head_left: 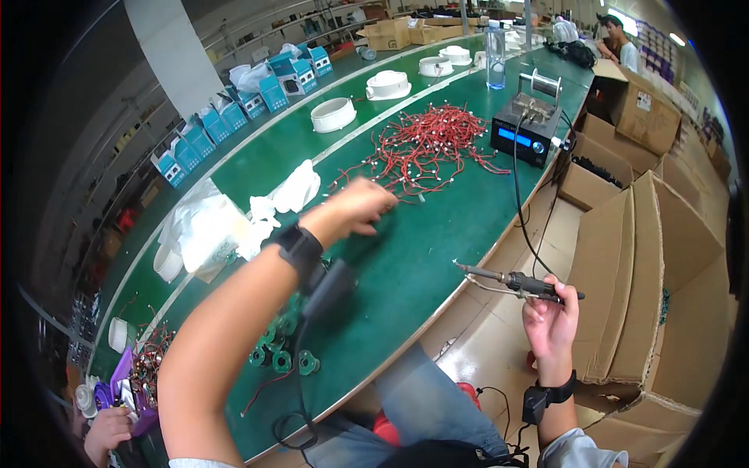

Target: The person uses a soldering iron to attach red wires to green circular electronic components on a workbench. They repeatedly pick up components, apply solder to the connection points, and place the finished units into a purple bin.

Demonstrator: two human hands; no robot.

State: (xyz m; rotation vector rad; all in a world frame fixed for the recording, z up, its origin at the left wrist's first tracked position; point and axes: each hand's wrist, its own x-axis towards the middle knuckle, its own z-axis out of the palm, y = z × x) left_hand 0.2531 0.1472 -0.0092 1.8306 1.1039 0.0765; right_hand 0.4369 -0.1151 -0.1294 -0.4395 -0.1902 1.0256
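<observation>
My right hand is closed around the dark handle of a soldering iron, its tip pointing left over the table's near edge. A thin metal tube runs along the iron, and a black cable rises from it toward the soldering station with a lit blue display. Over the table, my left hand reaches to the near edge of a tangled heap of red wires with small white connectors. Its fingers are bent and slightly blurred, with the thumb apart from them. Small green round coil-like parts lie below my left forearm, partly hidden.
White ring-shaped housings and blue boxes line the far side of the green table. A clear bottle stands behind the station. Open cardboard boxes crowd the right. Another person's hand is at lower left, beside a purple bin.
</observation>
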